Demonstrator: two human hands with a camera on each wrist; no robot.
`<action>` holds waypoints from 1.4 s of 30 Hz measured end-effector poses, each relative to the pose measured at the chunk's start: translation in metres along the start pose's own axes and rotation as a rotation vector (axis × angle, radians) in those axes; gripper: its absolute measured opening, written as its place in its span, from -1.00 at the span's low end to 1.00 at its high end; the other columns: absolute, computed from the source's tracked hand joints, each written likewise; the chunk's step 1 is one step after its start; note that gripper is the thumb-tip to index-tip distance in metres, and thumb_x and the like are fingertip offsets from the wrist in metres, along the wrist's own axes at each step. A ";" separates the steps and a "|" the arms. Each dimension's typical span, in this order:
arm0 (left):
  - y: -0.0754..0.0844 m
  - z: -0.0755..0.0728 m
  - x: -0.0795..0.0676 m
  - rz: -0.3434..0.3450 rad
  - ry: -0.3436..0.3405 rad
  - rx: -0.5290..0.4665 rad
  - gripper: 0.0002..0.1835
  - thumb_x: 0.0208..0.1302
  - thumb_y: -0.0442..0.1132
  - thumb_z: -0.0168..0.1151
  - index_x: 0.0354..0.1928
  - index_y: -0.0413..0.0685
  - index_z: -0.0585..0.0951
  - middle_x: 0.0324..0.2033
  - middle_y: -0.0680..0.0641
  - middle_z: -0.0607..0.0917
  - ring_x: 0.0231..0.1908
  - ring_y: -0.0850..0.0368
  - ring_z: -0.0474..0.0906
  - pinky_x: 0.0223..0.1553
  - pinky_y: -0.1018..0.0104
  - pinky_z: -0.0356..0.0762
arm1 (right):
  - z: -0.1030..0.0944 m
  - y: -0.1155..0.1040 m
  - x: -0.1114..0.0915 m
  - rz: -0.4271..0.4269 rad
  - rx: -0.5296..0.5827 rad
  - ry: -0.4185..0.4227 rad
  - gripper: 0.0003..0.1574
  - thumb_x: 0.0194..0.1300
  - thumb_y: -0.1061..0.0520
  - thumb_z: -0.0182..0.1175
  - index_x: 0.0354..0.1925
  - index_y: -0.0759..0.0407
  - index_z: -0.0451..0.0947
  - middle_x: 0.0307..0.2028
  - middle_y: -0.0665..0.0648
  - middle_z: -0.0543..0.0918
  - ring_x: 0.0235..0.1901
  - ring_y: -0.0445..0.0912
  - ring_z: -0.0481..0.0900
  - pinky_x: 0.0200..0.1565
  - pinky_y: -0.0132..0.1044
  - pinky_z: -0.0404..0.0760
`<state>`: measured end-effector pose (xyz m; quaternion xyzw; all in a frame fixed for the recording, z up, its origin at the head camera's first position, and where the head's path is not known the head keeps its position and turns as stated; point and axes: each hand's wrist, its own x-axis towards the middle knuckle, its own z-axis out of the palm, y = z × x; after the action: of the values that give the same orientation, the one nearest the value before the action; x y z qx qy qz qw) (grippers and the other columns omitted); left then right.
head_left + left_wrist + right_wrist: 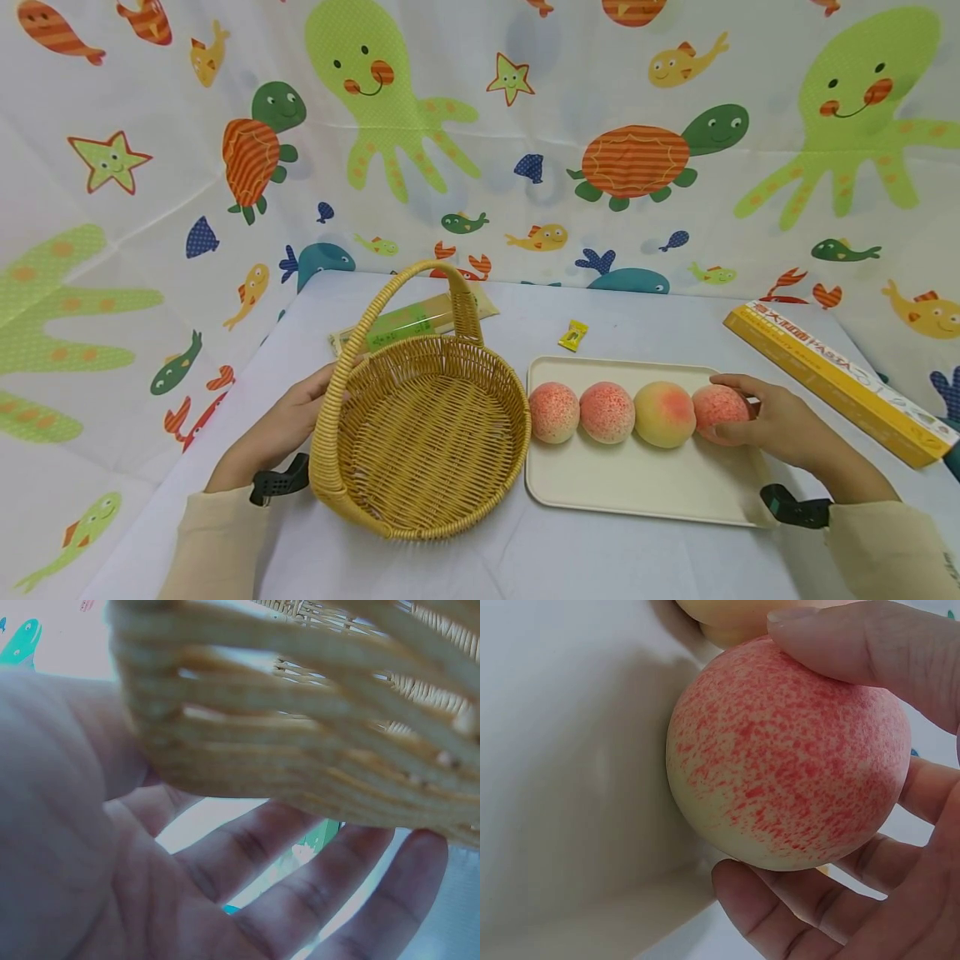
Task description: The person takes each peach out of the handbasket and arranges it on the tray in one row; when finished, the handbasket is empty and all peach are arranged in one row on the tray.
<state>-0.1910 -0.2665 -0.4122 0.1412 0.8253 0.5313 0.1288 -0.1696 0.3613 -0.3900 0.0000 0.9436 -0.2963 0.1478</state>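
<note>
My left hand (296, 417) holds the left side of a woven wicker basket (435, 533), partly hidden behind its tall handle. In the left wrist view, the spread fingers (300, 892) reach along the wickerwork, fingertips right at its edge. The basket has nothing inside. My right hand (780, 421) grips a speckled pink peach (787, 757), thumb on one side and fingers curled round the other. This peach is the rightmost in a row on a cream tray (645, 492), beside a yellow-and-red peach (664, 415) and two speckled peaches (607, 412).
Behind the basket lies a long packet with a green label (408, 325). A small yellow wrapped sweet (573, 335) lies beyond the tray. The long yellow pasta box (840, 379) is at the right. A curtain with sea animals (525, 242) hangs at the back and left.
</note>
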 end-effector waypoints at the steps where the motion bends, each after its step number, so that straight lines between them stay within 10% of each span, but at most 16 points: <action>1: 0.000 0.000 0.000 0.000 0.000 -0.001 -0.43 0.67 -0.07 0.00 0.61 0.11 0.25 0.50 -0.15 0.38 0.47 -0.19 0.23 0.18 0.24 0.46 | 0.000 0.000 0.000 0.000 0.000 0.000 0.09 0.26 -0.08 0.49 0.51 0.35 0.22 0.05 0.38 0.60 -0.07 0.12 0.52 -0.21 -0.19 0.59; 42: -0.003 0.000 0.001 0.021 -0.004 0.001 -0.43 0.67 -0.08 0.00 0.63 0.16 0.24 0.58 -0.13 0.23 0.50 -0.15 0.17 0.20 0.30 0.49 | 0.002 0.010 -0.007 -0.084 0.032 0.021 0.00 0.34 -0.01 0.42 0.53 0.32 0.22 0.27 0.50 0.48 0.07 0.28 0.53 -0.17 -0.13 0.61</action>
<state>-0.1924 -0.2673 -0.4153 0.1509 0.8237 0.5321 0.1247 -0.1611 0.3691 -0.3950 -0.0339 0.9394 -0.3174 0.1254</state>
